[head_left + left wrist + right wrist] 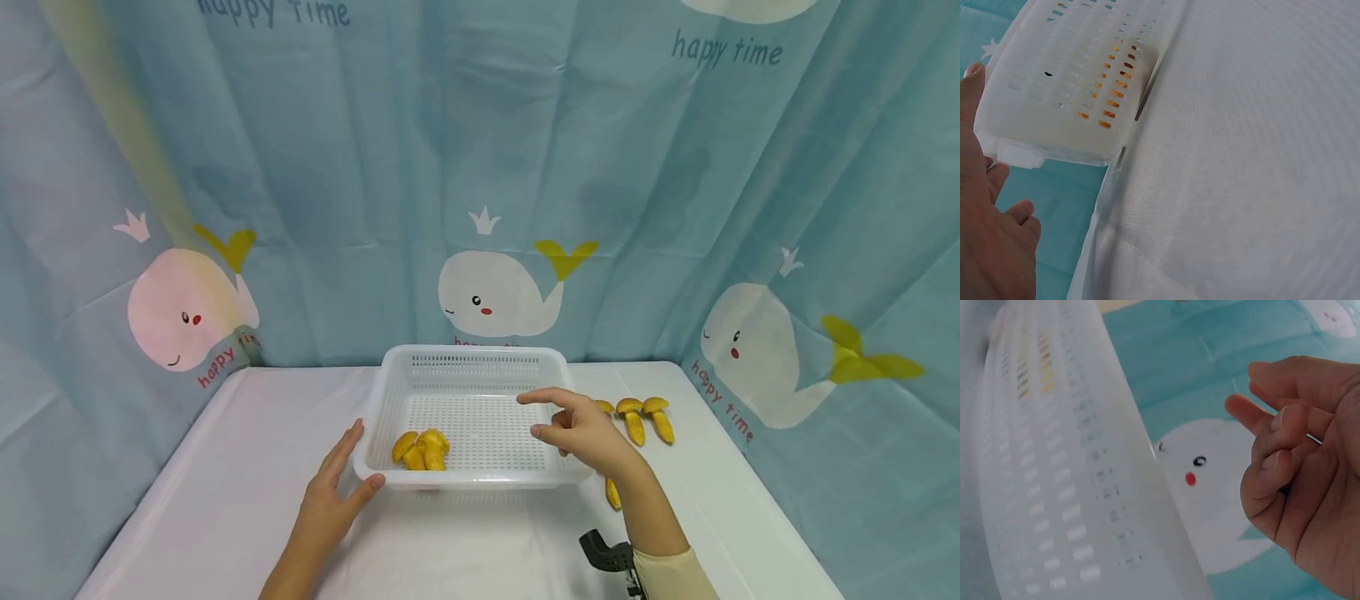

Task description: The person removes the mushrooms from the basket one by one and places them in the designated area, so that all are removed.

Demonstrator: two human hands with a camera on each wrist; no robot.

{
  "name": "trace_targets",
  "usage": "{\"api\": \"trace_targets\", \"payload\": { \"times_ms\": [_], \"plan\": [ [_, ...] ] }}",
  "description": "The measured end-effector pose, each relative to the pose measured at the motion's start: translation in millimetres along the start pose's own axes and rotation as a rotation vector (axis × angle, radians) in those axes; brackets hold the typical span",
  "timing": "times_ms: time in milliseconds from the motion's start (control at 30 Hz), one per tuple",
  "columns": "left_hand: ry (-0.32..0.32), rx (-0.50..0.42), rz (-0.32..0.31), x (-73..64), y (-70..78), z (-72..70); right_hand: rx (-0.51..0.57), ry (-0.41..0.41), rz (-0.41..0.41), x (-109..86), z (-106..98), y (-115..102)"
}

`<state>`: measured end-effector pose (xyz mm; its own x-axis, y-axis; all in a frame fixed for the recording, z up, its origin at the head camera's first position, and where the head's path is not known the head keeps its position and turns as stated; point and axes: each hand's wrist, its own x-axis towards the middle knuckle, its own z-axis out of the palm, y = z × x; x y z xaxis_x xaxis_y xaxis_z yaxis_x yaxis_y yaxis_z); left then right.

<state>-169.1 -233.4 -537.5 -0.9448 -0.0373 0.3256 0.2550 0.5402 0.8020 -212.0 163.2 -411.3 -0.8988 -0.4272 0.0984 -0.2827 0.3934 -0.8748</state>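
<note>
A white perforated plastic basket (pixel 480 478) stands on the table, with yellow mushrooms (pixel 432 450) lying together in its front left corner. My left hand (pixel 327 504) is at the basket's left front corner, fingers stretched along the left side and thumb at the front rim. In the left wrist view, that hand (pixel 991 219) is beside the basket wall (pixel 1041 119). Over the basket's right side hovers my right hand (pixel 581 429), index finger extended and the others loosely bent. The right wrist view has this hand (pixel 1297 450) holding nothing, apart from the basket wall (pixel 1141 506).
Several more yellow mushrooms (pixel 660 421) lie on the white tablecloth (pixel 712 517) right of the basket, one of them (pixel 612 493) partly hidden by the right arm. A blue curtain (pixel 480 167) with whale prints hangs behind and along both sides of the table.
</note>
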Motion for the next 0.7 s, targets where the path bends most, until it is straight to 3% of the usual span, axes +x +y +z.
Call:
{"api": "trace_targets", "payload": {
  "times_ms": [333, 700],
  "plan": [
    [-0.005, 0.006, -0.007, -0.3, -0.3, 0.4, -0.012, -0.038, -0.038, 23.1, 33.9, -19.0],
    [-0.012, 0.003, -0.016, -0.1, 0.7, -1.1, -0.090, -0.094, -0.051, 58.6, 73.3, -20.2]
  ]
}}
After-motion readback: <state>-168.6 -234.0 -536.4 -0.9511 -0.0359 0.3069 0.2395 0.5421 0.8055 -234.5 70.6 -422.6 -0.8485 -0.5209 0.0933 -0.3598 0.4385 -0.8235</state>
